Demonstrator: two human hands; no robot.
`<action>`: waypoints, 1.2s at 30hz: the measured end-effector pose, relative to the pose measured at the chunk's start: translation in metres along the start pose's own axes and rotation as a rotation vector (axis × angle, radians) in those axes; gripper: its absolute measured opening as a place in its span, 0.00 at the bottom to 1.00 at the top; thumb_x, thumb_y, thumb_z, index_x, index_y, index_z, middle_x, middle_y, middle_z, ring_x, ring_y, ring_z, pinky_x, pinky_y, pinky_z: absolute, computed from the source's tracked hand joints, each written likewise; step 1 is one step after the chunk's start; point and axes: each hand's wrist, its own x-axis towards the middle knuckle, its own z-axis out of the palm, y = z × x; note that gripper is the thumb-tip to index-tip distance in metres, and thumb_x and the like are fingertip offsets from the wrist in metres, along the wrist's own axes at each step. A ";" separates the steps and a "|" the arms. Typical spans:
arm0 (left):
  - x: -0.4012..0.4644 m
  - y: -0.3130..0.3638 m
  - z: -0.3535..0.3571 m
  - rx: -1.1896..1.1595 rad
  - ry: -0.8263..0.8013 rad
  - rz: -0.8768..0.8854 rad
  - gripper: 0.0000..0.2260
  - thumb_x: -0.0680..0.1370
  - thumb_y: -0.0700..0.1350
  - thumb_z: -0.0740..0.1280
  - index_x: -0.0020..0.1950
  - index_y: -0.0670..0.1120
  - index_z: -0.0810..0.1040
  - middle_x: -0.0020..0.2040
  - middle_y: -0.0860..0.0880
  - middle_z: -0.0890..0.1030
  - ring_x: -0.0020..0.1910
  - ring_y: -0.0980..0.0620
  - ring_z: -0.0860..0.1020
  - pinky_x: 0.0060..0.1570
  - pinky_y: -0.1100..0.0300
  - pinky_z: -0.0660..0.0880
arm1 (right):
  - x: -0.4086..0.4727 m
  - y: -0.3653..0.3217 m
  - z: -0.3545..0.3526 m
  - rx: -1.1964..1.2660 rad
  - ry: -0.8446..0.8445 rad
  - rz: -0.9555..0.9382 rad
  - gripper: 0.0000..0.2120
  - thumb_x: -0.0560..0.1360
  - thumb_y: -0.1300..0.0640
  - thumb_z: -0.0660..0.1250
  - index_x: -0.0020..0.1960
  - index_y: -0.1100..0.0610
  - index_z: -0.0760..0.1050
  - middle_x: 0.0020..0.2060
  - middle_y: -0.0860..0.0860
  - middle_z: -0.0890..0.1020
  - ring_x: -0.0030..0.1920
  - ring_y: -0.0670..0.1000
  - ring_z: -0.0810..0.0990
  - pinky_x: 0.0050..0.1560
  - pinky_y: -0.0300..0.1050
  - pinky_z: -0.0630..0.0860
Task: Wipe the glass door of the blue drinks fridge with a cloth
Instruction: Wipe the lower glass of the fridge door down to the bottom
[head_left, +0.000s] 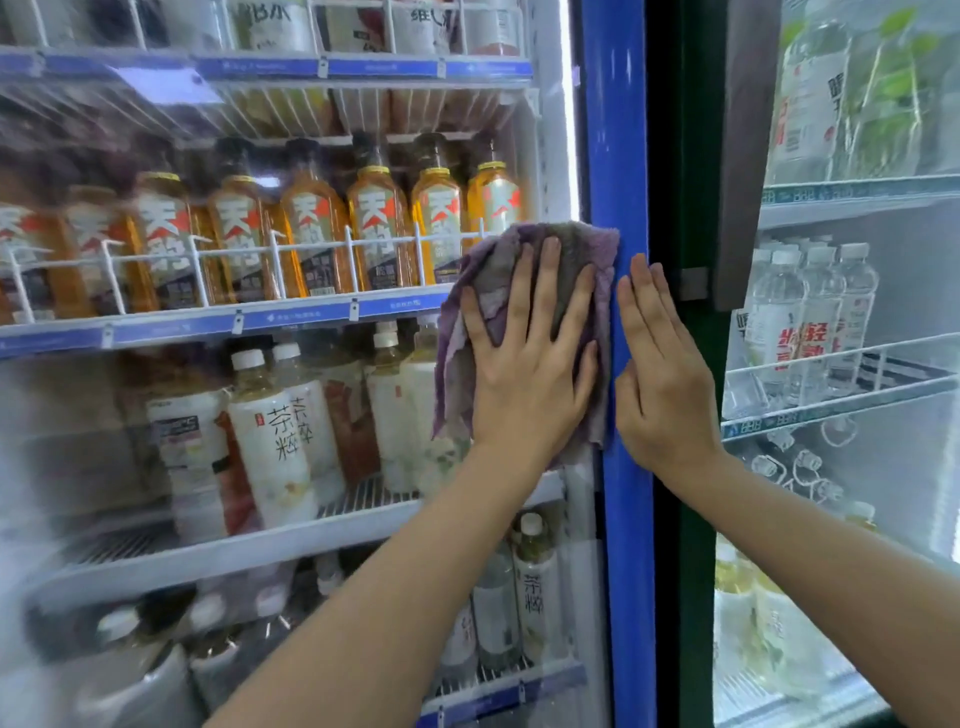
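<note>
left hand: fingers flat, pressing cloth on glass door | glass runs left of fingers | right hand: flat, empty, on blue frame

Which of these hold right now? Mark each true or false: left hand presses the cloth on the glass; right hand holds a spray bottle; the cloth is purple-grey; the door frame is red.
1. The left hand presses the cloth flat on the glass door. True.
2. The right hand holds a spray bottle. False: it is empty, lying flat on the blue door frame.
3. The cloth is purple-grey. True.
4. The door frame is red. False: it is blue.
</note>
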 end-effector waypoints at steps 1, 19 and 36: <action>-0.008 0.002 0.001 -0.008 -0.012 -0.001 0.28 0.86 0.55 0.53 0.86 0.51 0.54 0.86 0.43 0.50 0.85 0.44 0.47 0.78 0.33 0.34 | 0.001 -0.002 -0.002 -0.008 -0.001 0.008 0.30 0.78 0.66 0.53 0.81 0.65 0.59 0.82 0.57 0.60 0.83 0.56 0.55 0.80 0.58 0.62; -0.117 -0.063 -0.058 -0.176 -0.106 -0.133 0.32 0.81 0.45 0.62 0.85 0.44 0.58 0.86 0.43 0.53 0.85 0.43 0.49 0.81 0.36 0.51 | 0.005 -0.069 0.039 -0.088 -0.108 0.024 0.31 0.83 0.54 0.60 0.83 0.60 0.55 0.83 0.62 0.53 0.84 0.60 0.49 0.81 0.63 0.51; -0.236 -0.096 -0.085 -0.224 -0.260 -0.298 0.30 0.81 0.48 0.59 0.84 0.48 0.61 0.86 0.45 0.53 0.85 0.44 0.48 0.80 0.33 0.50 | -0.118 -0.069 0.078 -0.405 -0.215 0.005 0.31 0.83 0.38 0.50 0.82 0.50 0.61 0.82 0.65 0.52 0.82 0.67 0.49 0.80 0.66 0.43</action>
